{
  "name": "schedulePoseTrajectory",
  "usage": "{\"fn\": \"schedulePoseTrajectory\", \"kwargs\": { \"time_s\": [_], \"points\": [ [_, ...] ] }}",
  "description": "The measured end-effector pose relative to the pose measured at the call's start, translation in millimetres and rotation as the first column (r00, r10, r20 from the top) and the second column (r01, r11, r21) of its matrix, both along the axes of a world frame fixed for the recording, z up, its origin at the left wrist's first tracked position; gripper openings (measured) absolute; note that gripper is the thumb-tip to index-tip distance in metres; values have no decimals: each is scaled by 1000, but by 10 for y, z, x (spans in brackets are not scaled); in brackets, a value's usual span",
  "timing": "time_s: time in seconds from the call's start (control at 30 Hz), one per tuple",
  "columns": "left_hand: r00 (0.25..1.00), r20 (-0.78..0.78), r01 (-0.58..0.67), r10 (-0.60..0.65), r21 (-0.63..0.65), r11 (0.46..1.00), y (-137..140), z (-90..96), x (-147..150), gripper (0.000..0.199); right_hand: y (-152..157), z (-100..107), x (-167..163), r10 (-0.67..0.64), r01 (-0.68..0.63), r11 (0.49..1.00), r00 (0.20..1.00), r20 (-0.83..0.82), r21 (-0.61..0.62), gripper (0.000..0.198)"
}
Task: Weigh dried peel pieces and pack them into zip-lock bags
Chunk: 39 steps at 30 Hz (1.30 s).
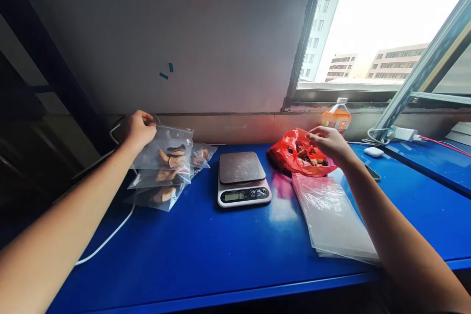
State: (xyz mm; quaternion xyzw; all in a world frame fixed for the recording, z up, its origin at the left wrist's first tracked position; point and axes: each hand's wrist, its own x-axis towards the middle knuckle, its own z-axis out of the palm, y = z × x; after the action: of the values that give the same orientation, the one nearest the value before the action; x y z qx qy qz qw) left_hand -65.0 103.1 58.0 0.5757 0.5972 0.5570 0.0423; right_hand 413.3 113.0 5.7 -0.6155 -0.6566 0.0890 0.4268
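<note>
My left hand [139, 128] is closed on the upper corner of a clear plastic bag [175, 133] with brown dried slices inside. That bag overlaps other clear bags of similar slices at the left of the table. On the right, my right hand [329, 143] has its fingers pinched at the rim of a red plastic bag [281, 149], which gapes and shows dark brown dried pieces [307, 157]. Between the hands stands a kitchen scale [243, 169] with a bare plate and a lit display. A stack of flat clear bags [331, 216] lies below my right hand.
Behind the red bag stands a bottle of orange drink [340, 115]. A white charger [404, 133], a small white case [373, 152] and a phone edge [372, 172] are at the right. A white cable [110, 235] runs along the left of the blue table [221, 260].
</note>
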Motion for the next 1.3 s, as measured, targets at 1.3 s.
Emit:
{"fn": "schedulePoseTrajectory", "kwargs": {
  "time_s": [1.3],
  "points": [
    [678, -610, 466, -410, -75, 882, -932, -783, 1071, 37, -283, -540, -1111, 206, -355, 903, 852, 482, 242, 19]
  ]
}}
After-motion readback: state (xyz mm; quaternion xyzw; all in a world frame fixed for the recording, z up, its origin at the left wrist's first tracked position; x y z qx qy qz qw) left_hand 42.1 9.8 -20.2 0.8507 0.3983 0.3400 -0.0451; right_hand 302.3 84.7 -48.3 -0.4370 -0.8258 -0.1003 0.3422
